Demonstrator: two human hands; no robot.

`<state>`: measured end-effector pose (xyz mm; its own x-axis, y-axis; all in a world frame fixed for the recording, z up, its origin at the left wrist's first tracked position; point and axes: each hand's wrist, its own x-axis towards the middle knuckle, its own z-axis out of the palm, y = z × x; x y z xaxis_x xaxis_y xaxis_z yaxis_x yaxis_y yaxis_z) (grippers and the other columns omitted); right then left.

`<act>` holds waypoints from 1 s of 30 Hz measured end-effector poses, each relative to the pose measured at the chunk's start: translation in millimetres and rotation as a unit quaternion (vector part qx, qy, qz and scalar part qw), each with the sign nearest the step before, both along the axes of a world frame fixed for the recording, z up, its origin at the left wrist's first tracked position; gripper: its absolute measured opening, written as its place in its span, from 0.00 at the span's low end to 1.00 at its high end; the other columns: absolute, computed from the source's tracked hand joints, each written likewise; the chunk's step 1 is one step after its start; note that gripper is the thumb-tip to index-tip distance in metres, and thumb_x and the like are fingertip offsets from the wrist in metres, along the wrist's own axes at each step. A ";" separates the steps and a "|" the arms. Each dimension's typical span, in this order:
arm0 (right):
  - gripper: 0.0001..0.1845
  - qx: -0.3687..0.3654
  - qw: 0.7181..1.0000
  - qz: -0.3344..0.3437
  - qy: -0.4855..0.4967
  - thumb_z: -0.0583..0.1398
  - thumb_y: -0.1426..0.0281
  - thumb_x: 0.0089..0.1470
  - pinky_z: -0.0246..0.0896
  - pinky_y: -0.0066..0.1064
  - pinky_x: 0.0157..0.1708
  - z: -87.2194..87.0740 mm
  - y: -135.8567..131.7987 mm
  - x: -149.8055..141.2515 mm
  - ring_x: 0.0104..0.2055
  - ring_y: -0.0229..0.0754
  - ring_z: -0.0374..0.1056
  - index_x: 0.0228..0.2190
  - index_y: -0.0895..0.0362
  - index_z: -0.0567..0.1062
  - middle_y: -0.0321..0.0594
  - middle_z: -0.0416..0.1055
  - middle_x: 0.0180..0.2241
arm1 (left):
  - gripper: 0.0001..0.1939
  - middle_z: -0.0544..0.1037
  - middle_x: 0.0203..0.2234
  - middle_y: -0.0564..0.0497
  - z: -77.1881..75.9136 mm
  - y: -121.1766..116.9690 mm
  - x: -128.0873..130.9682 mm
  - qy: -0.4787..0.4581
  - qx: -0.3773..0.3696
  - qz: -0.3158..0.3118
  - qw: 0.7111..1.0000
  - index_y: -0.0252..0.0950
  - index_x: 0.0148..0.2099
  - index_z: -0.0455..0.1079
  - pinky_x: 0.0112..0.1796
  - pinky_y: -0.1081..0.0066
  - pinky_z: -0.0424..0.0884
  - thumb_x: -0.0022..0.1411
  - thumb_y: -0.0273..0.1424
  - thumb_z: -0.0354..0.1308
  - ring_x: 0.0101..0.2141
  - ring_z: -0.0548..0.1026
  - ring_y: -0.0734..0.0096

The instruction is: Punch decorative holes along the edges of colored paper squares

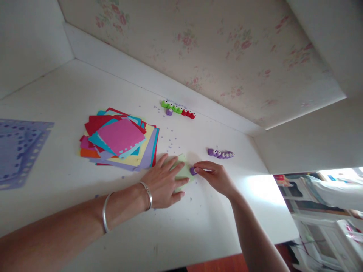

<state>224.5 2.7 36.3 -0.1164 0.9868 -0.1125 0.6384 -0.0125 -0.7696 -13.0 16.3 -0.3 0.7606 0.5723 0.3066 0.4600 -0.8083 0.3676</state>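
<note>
Left hand spreads flat on green paper; right hand pinches a purple punch.

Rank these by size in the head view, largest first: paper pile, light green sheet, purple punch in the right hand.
1. Paper pile
2. Light green sheet, partly hidden by the left hand
3. Purple punch in the right hand

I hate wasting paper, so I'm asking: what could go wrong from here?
The pale green paper might skew if the left hand, spread on it, slips while the right hand holds the purple punch at its edge. The left hand also lies close to the coloured paper stack and might nudge it.
</note>
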 end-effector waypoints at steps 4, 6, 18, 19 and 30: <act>0.09 -0.013 1.000 -0.007 0.011 0.63 0.64 0.51 0.73 0.34 0.39 0.5 -0.9 -3.1 0.41 0.43 0.73 0.35 0.49 0.81 0.39 0.77 0.39 | 0.20 0.63 0.58 0.47 1.7 0.0 0.0 0.008 -0.009 -0.001 1.000 0.50 0.53 0.70 0.55 0.43 0.45 0.61 0.48 0.52 0.57 0.57 0.48; 0.09 -0.023 0.999 -0.020 0.011 0.63 0.63 0.51 0.73 0.34 0.40 0.4 -1.2 -4.2 0.40 0.42 0.73 0.35 0.50 0.81 0.39 0.77 0.39 | 0.21 0.63 0.58 0.47 3.6 0.4 -0.5 0.014 -0.014 -0.005 1.000 0.51 0.53 0.70 0.55 0.43 0.46 0.61 0.49 0.51 0.57 0.58 0.49; 0.09 -0.061 0.997 -0.031 -0.030 0.63 0.61 0.50 0.69 0.35 0.42 8.0 1.3 -8.7 0.41 0.43 0.73 0.33 0.50 0.81 0.38 0.77 0.38 | 0.23 0.61 0.59 0.47 6.3 1.6 -1.9 0.040 -0.034 -0.025 0.998 0.51 0.54 0.68 0.53 0.45 0.46 0.62 0.51 0.47 0.56 0.58 0.49; 0.09 -0.065 0.997 -0.032 -0.038 0.63 0.61 0.50 0.68 0.35 0.42 8.8 1.9 -9.3 0.40 0.43 0.73 0.33 0.50 0.81 0.37 0.77 0.37 | 0.23 0.61 0.59 0.47 5.9 1.5 -1.7 0.039 -0.034 -0.025 0.998 0.51 0.54 0.68 0.53 0.45 0.46 0.62 0.51 0.47 0.55 0.58 0.49; 0.09 -0.130 0.990 -0.050 -0.020 0.64 0.63 0.48 0.66 0.36 0.44 13.2 8.9 -12.0 0.40 0.43 0.73 0.32 0.53 0.80 0.38 0.78 0.36 | 0.23 0.63 0.58 0.46 3.6 1.5 -1.2 0.035 -0.030 -0.028 0.999 0.51 0.54 0.68 0.52 0.44 0.48 0.62 0.52 0.47 0.55 0.59 0.49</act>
<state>212.5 11.6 49.5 -0.0103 0.9299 -0.3677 0.6542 -0.2719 -0.7058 -14.1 17.8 3.3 0.8096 0.5446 0.2190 0.4414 -0.8108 0.3843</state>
